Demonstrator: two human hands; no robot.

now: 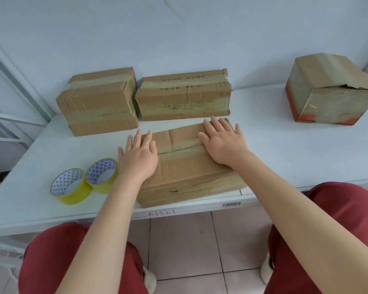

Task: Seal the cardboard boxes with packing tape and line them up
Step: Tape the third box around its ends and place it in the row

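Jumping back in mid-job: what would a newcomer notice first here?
The left grip and right grip lie flat on the near box at the table's front edge. Two yellow tape rolls sit just left of it; two taped boxes stand side by side behind, a fourth box far right.

I count four cardboard boxes (191, 166) on my counter (285, 145): three plain brown, one red-edged, plus two rolls of yellow tape (69, 185).

Bright, even, soft light; faint shadows; wide-angle bending at edges; slight overall softness
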